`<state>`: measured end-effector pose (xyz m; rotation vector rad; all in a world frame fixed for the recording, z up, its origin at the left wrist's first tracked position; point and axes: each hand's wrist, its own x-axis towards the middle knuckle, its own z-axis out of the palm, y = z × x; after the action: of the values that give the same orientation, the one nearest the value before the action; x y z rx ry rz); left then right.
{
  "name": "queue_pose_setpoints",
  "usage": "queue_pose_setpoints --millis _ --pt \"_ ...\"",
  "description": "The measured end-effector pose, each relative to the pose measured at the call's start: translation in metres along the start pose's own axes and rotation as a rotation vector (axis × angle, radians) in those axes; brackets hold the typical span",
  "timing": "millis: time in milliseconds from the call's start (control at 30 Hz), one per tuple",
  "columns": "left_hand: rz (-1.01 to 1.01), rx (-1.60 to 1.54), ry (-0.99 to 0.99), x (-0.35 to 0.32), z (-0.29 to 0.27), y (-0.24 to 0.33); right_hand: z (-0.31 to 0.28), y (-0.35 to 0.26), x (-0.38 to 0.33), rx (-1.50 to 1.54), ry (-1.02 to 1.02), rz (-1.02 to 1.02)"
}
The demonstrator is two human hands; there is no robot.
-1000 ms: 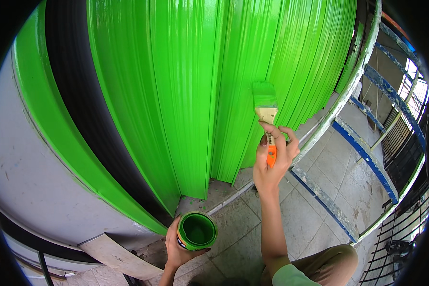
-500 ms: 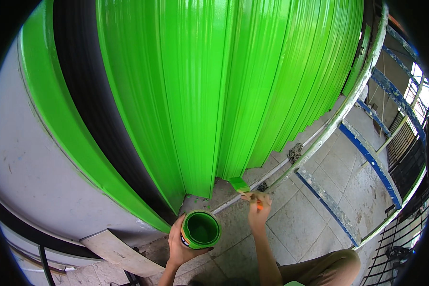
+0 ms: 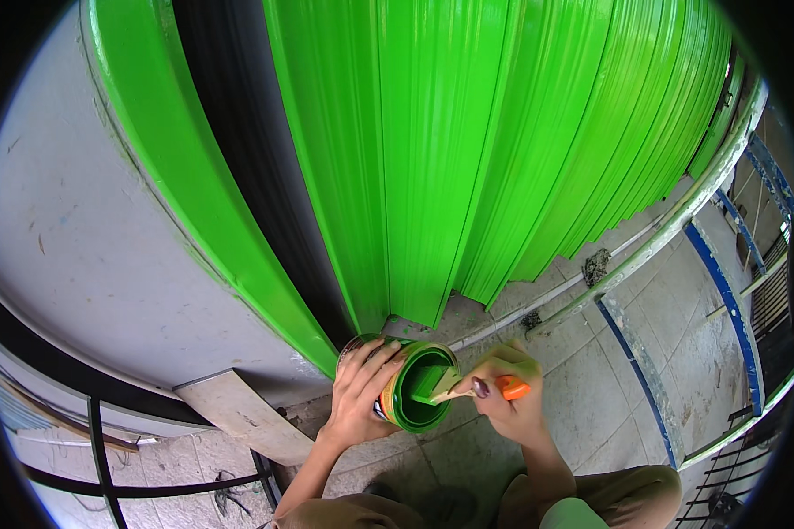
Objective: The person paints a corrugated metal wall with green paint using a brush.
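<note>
My left hand (image 3: 362,388) is wrapped around the side of a paint can (image 3: 403,407), tilted so that its mouth shows. Green paint coats the can's rim and inside. My right hand (image 3: 510,395) grips a paintbrush (image 3: 444,388) with an orange-tipped handle. The brush's green-covered bristles are inside the can's mouth, near the inner wall. Just beyond the can stands a folding metal shutter (image 3: 432,176), its pleated panels coated in glossy bright green.
A green door frame post (image 3: 194,203) and white wall (image 3: 53,194) rise at left, a dark gap beside them. A board (image 3: 238,414) leans below. On the right, a paint-spattered ladder (image 3: 644,370) with blue rungs stands over floor tiles (image 3: 556,397).
The brush has left the foot of the shutter and come into the can. My left hand has brought the can rightward and slightly up in view. The view has shifted left.
</note>
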<state>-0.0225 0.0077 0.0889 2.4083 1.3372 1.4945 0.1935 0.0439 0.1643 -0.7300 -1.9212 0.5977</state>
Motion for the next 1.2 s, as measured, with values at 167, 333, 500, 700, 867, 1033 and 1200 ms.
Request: queue_pose_setpoints --millis 167,333,500,700,867,1033,1200 --pt "0.026 0.018 -0.024 0.001 -0.004 0.003 0.015 0.003 0.001 -0.019 -0.063 0.024" --pt "0.029 -0.002 -0.049 0.003 -0.002 0.004 0.017 0.008 -0.004 -0.038 -0.098 0.053" --pt "0.016 0.008 -0.049 0.002 -0.002 0.003 0.023 0.013 -0.004 -0.050 -0.169 0.084" --pt "-0.029 0.013 -0.044 0.000 -0.001 0.000 0.003 0.001 0.004 0.044 -0.095 0.030" --pt "-0.056 0.003 -0.008 -0.003 0.000 -0.004 -0.004 0.002 0.004 0.109 -0.266 -0.041" --pt "-0.098 0.024 -0.010 -0.009 -0.003 -0.005 -0.012 -0.009 -0.001 -0.114 -0.609 0.068" --pt "-0.103 0.044 0.024 -0.006 0.001 0.003 -0.021 -0.014 -0.009 -0.019 -0.516 0.092"
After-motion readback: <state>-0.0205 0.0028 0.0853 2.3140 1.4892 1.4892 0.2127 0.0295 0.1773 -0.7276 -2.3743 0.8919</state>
